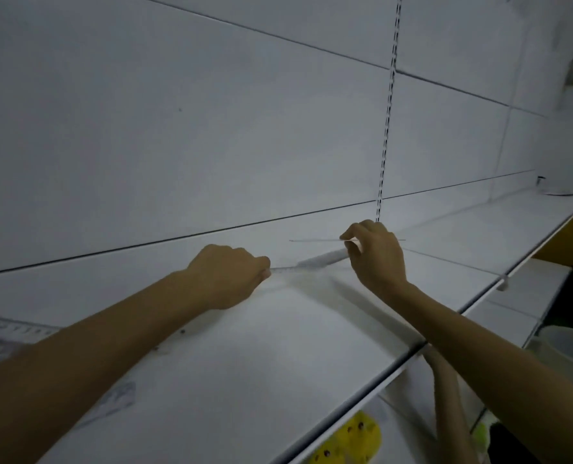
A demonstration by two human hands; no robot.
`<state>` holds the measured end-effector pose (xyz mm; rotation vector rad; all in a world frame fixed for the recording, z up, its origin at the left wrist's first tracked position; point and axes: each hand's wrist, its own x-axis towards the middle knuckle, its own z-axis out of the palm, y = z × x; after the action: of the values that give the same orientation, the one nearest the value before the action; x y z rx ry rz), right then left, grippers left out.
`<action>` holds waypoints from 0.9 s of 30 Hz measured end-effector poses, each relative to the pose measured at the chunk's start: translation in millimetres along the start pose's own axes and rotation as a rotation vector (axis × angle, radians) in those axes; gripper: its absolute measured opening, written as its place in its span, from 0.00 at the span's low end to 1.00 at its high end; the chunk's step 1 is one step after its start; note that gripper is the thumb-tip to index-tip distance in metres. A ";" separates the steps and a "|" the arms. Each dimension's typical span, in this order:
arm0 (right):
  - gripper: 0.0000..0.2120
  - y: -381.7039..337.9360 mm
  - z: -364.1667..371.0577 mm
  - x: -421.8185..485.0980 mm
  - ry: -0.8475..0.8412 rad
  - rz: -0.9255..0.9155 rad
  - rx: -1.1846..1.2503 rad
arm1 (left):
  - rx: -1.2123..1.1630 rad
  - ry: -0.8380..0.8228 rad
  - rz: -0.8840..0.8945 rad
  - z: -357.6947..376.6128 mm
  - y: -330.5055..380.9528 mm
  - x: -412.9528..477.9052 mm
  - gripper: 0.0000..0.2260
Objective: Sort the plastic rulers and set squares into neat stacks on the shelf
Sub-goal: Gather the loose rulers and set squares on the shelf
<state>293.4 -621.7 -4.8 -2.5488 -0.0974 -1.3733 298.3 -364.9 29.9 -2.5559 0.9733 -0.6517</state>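
A white shelf [278,346] runs along a white panelled wall [177,128], with a slotted metal rail [387,128] rising behind the hands. The task's pieces are all clear plastic and sit on or just above this shelf.

The left hand [228,274] is curled, its fingertips pinching the near end of a flat ruler [315,261] that lies along the back of the shelf. The right hand [377,256] pinches a lifted ruler [311,241] between thumb and fingers, level and edge-on, just above the flat one.

The step looks like laying the lifted ruler on the flat one. To do it well, the left hand should pin the lower piece so it cannot slide on the smooth shelf. The right should lower its ruler parallel, then square the ends and long edges before letting go.

More loose rulers [23,329] lie at the far left, partly behind the left forearm, and 1 printed piece [119,396] lies nearer the front edge. Whether the flat piece is 1 ruler or several is too blurred to tell, and no set square can be made out. On the shelf below, a yellow item [352,437] is cut off by the frame.
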 end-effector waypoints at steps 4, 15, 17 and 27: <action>0.05 60.3 23.7 45.0 -0.067 0.005 -0.018 | 0.002 -0.010 0.017 9.6 29.9 46.3 0.16; 0.15 97.4 99.7 60.1 -0.554 0.027 0.307 | 0.006 0.233 -0.211 42.8 25.4 86.5 0.20; 0.15 100.1 101.1 59.4 -0.508 0.132 0.425 | -0.071 0.256 -0.252 50.9 31.8 103.8 0.17; 0.15 123.0 100.0 72.0 -0.085 0.571 0.428 | 0.237 0.045 0.004 75.6 83.3 200.1 0.09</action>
<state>436.0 -720.4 -20.2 -2.0505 0.2728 -0.9064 425.5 -551.4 -11.6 -2.3406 0.8591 -0.7777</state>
